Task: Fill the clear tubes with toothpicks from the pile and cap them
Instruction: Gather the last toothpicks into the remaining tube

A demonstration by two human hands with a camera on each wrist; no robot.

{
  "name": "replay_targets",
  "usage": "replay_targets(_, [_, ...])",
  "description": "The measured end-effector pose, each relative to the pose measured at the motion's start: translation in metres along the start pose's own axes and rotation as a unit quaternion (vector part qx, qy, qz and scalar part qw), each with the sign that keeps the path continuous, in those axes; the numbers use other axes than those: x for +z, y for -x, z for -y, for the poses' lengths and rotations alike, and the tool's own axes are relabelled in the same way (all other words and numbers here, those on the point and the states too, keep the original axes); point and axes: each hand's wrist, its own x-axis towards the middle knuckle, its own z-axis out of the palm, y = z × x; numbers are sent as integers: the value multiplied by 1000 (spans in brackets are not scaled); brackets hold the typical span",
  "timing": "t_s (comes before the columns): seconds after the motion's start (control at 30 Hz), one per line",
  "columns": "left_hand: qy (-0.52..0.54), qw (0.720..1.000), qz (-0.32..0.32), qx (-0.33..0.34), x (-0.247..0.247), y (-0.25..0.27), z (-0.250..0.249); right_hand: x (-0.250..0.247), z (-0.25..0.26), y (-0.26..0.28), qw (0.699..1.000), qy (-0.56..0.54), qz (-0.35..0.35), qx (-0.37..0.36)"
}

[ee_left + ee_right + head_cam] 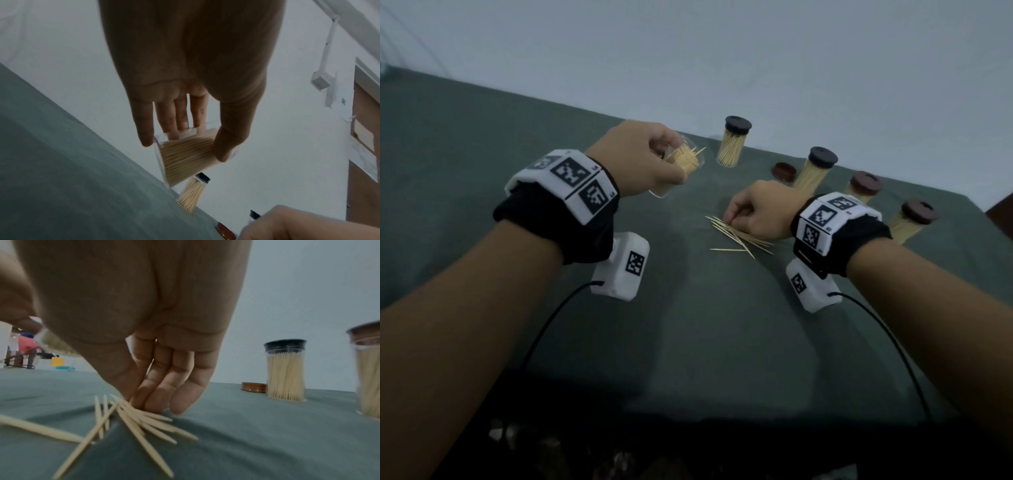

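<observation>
My left hand [650, 161] holds an uncapped clear tube [679, 168] tilted above the green cloth, its fingers and thumb round the tube [185, 159], which is nearly full of toothpicks. My right hand [753, 212] is down on the small pile of loose toothpicks [739, 236], fingertips [156, 405] bunched and pinching at several of the toothpicks [131, 418]. A loose brown cap [785, 170] lies on the cloth behind the right hand.
Several capped, filled tubes stand along the back: one black-capped [732, 144], another black-capped [815, 171], two brown-capped [864, 188] [911, 219]. The green cloth [705, 325] covers the table up to a pale wall. Wrist cables trail toward me.
</observation>
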Motion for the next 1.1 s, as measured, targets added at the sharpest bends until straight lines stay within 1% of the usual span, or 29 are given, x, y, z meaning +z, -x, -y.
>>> replay_targets(0.07, [0,1000,6,0,1,1,-1,-1,-2,9,1000,-14,25,6])
replay_targets(0.13, [1,1000,9,2,1,2,-2,0,-1,16,998,4,61,20])
replay_targets(0.17, [0,1000,8,3,2,3,-3,1,0,19,998,12,61,19])
replay_targets(0.33, [-9,1000,7,10,3,4,-5,11,-8,19,999,-29,-23,21])
replay_targets(0.43, [-14,1000,9,9,4,5,-4,12,-6,17,998,-27,-52,27])
replay_targets(0.53, [-21,1000,11,7,5,7,-5,15,0,9,997,6,-69,31])
replay_targets(0.7, [-55,998,22,12,6,11,-7,17,6,2,996,35,-74,43])
replay_targets(0.8, [-67,997,28,19,7,12,-8,14,4,3,995,14,-82,53])
replay_targets(0.93, [-97,994,37,27,8,13,-6,13,2,5,996,-10,-75,55])
replay_targets(1.1, [-125,991,46,15,8,10,-2,7,-7,14,987,-83,-127,48])
